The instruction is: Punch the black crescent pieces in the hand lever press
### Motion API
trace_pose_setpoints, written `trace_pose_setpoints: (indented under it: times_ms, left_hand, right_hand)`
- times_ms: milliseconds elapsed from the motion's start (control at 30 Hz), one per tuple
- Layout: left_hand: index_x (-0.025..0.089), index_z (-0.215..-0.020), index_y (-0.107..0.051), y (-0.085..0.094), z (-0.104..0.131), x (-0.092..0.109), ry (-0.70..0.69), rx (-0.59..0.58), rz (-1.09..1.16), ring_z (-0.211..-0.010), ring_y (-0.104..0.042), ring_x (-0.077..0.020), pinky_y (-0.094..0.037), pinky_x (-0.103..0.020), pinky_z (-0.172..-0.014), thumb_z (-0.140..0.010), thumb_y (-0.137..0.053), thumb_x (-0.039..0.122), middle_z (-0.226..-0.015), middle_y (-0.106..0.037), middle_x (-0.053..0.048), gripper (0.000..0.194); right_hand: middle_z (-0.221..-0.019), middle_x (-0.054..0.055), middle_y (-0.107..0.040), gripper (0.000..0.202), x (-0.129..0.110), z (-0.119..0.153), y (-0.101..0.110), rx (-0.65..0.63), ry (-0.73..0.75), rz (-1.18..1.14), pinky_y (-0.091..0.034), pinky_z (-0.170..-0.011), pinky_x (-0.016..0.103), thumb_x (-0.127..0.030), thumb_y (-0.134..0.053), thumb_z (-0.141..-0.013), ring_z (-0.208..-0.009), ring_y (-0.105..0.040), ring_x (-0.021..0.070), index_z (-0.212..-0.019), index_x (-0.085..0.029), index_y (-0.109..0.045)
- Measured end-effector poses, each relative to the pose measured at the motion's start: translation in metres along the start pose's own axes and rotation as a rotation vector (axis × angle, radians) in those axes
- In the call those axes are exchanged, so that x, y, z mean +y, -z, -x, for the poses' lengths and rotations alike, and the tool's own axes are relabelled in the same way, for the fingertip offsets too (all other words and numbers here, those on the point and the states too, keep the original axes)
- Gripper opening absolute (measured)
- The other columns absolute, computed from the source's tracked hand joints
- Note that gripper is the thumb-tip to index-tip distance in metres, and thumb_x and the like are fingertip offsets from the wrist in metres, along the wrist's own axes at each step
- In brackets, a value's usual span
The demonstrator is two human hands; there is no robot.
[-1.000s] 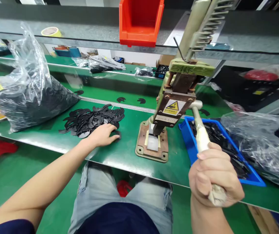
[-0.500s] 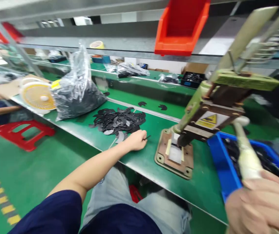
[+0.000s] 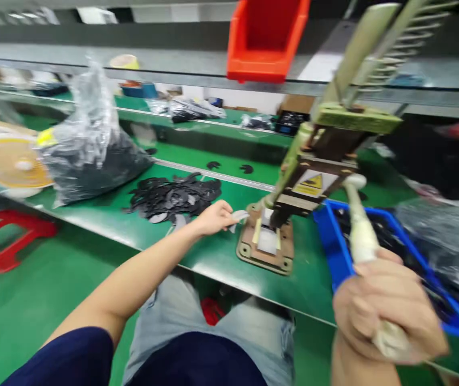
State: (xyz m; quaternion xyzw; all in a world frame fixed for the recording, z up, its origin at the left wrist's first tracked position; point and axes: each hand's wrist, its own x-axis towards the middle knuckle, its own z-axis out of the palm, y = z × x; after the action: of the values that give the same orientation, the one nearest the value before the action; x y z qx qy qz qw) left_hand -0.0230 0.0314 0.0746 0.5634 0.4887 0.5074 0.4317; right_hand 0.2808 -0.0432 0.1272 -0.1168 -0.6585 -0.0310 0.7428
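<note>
My left hand point(image 3: 214, 217) pinches a thin grey curved piece point(image 3: 239, 215) just left of the metal base plate point(image 3: 267, 257) of a green hand press point(image 3: 313, 166). Beside that hand lies a pile of dark curved pieces point(image 3: 177, 194) on the green table point(image 3: 213, 254). My right hand point(image 3: 393, 305) is wrapped round the pale lever handle point(image 3: 361, 228) of the press, at the right. Under the press head, a light block sits on the base plate.
At the right stands a blue bin point(image 3: 336, 257) with dark parts. A filled plastic bag point(image 3: 96, 145) and a yellow-white fan point(image 3: 10, 161) are at the left. An orange bin point(image 3: 267, 48) hangs above; a red stool point(image 3: 8, 236) stands below left.
My left hand now shows the piece with its grey face visible, closer to the press base. The view has turned right, and the seated person at the far left is out of view.
</note>
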Motion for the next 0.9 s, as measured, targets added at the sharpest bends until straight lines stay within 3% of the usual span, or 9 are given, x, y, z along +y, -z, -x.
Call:
trace_pose_setpoints:
  times_ms: [100, 200, 467, 667, 900]
  left_hand:
    - [0.016, -0.097, -0.060, -0.011, -0.008, 0.003, 0.063, -0.115, 0.100, -0.049, -0.062, -0.0080, -0.047, -0.019, -0.052, -0.076, -0.093, 0.042, -0.067, -0.068, 0.004, 0.047]
    - [0.016, -0.087, -0.057, -0.028, -0.015, 0.009, 0.113, -0.184, 0.119, -0.050, -0.065, -0.0081, -0.052, -0.019, -0.052, -0.082, -0.090, 0.043, -0.066, -0.071, 0.002, 0.043]
    - [0.017, -0.082, -0.054, -0.070, -0.037, 0.014, 0.178, -0.272, 0.040, -0.047, -0.067, -0.0112, -0.054, -0.018, -0.048, -0.093, -0.081, 0.039, -0.056, -0.070, -0.001, 0.036]
    - [0.018, -0.084, -0.056, -0.079, -0.047, 0.011, 0.226, -0.287, -0.078, -0.042, -0.064, -0.0129, -0.049, -0.018, -0.043, -0.087, -0.085, 0.042, -0.052, -0.067, -0.001, 0.037]
    - [0.018, -0.099, -0.063, -0.081, -0.055, 0.023, 0.338, -0.334, -0.119, -0.042, -0.063, -0.0152, -0.048, -0.020, -0.043, -0.087, -0.081, 0.029, -0.051, -0.064, 0.002, 0.025]
  right_hand:
    - [-0.062, -0.003, -0.062, 0.028, -0.005, -0.005, 0.016, -0.058, 0.113, 0.093, -0.055, -0.097, 0.060, -0.032, -0.074, -0.083, -0.071, -0.066, 0.0190, -0.062, -0.024, -0.056]
    - [-0.064, -0.004, -0.061, 0.021, -0.010, -0.006, 0.013, -0.075, 0.099, 0.098, -0.055, -0.101, 0.059, -0.026, -0.071, -0.082, -0.073, -0.066, 0.0178, -0.067, -0.025, -0.057]
    - [-0.067, -0.004, -0.062, 0.023, -0.014, -0.005, 0.014, -0.115, 0.069, 0.089, -0.054, -0.102, 0.062, -0.024, -0.072, -0.084, -0.076, -0.066, 0.0198, -0.067, -0.024, -0.057]
    - [-0.067, -0.005, -0.060, 0.026, -0.017, -0.004, 0.013, -0.101, 0.056, 0.112, -0.054, -0.100, 0.063, -0.027, -0.072, -0.087, -0.075, -0.064, 0.0197, -0.067, -0.025, -0.055]
    - [-0.064, -0.005, -0.059, 0.029, -0.015, -0.003, 0.006, -0.038, 0.068, 0.112, -0.055, -0.099, 0.061, -0.027, -0.072, -0.086, -0.071, -0.063, 0.0179, -0.065, -0.024, -0.053]
